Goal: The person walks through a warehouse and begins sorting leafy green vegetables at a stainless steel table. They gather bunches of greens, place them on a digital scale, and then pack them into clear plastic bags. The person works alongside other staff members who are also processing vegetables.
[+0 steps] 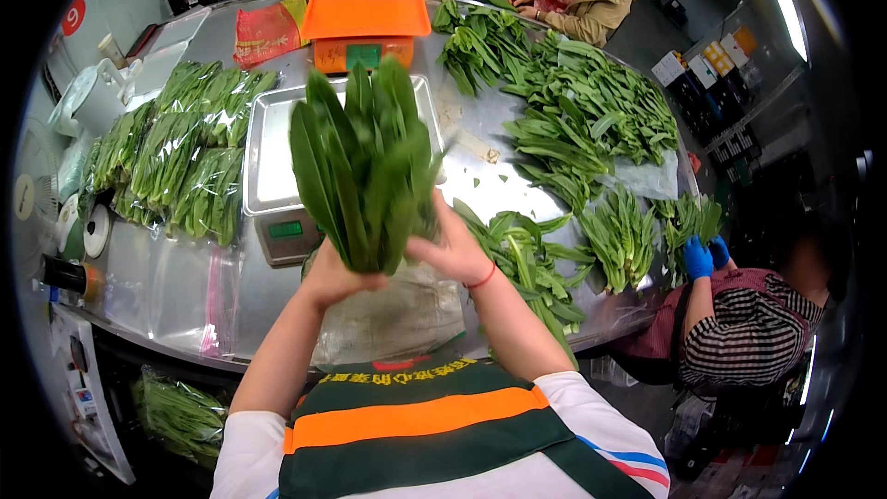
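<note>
A bunch of long leafy greens (pixel 367 173) stands upright in front of me, its leaves pointing away and slightly blurred. My left hand (pixel 343 281) is wrapped around its cut stem end. At the right side of the bunch is my right hand (pixel 454 242), a red cord at the wrist. Its thumb lies close to the stems, while leaves partly hide the fingers. Behind the bunch is a steel tray (pixel 270 152) on a scale (pixel 280 232) with a green display. Loose leafy greens (pixel 530 256) lie just right of my right hand.
Bagged greens (pixel 180 145) are stacked left, near clear plastic bags (pixel 159 284). An orange scale (pixel 367 14) stands at the far side. More greens (pixel 589 97) cover the right side. Co-workers stand across the table and at right, one wearing blue gloves (pixel 698 258).
</note>
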Tool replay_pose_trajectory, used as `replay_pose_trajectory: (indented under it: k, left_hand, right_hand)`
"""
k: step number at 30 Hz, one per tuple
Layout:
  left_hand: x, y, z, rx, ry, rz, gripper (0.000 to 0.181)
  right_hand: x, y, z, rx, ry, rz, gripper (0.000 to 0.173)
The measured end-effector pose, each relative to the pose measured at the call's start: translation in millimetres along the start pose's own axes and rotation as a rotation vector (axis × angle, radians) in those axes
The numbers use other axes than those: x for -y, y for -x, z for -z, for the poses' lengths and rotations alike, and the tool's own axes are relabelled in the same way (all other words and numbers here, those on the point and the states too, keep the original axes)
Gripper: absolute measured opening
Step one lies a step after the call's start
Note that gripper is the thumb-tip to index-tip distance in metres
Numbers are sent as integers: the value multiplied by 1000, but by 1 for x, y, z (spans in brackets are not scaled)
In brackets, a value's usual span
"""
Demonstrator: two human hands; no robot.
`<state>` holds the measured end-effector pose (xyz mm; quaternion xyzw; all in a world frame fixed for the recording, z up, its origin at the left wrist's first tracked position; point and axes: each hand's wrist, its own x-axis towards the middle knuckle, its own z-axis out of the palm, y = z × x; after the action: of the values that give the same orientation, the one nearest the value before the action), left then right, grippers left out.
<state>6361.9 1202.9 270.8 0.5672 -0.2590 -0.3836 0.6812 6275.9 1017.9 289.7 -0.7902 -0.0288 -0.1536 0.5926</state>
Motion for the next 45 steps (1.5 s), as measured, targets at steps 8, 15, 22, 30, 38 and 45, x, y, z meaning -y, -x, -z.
replay_pose_trajectory:
  k: [8, 15, 22, 30, 38, 45]
  left_hand:
    - [61, 70, -7, 74, -808, -362, 71]
    - [92, 75, -11, 38, -690, -319, 52]
    - [88, 64, -19, 33, -719, -272, 56]
    - [30, 56, -47, -86, -723, -342, 63]
    - [35, 57, -40, -90, -776, -274, 66]
    - [28, 65, -31, 20, -551, -154, 71]
  right_hand:
    - [-46, 85, -37, 276, -481, -326, 78]
    - [-88, 92, -45, 150, -560, -347, 58]
    - [-81, 103, -38, 265, -921, -550, 35]
    - [-54, 113, -24, 110, -667, -449, 34]
    - [-47, 103, -28, -17, -521, -387, 34]
    - [-52, 99, -52, -79, -438, -346, 33]
